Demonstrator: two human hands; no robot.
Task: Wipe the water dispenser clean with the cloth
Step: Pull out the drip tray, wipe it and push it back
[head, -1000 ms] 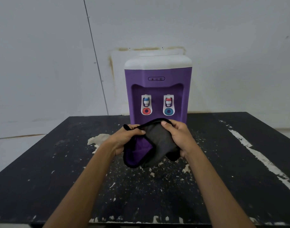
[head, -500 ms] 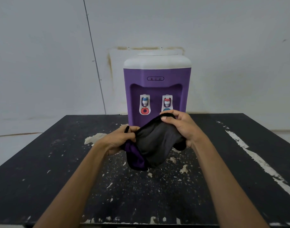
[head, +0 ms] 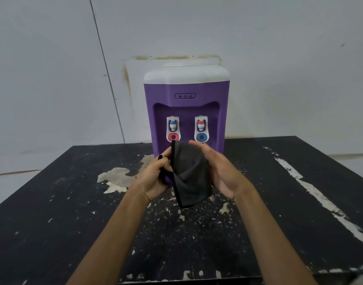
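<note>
Grey cloth hung between the hands above the table — long axis near upright, loose end pointing down. The left hand gripped its left edge; the right hand rested flat-palmed against it. Just behind stood the water dispenser, taps facing the person.

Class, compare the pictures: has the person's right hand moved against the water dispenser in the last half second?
Yes, downward. Half a second ago the right hand hid the blue ring on the water dispenser; now the ring shows above it.

Dark cloth before purple dispenser
</note>
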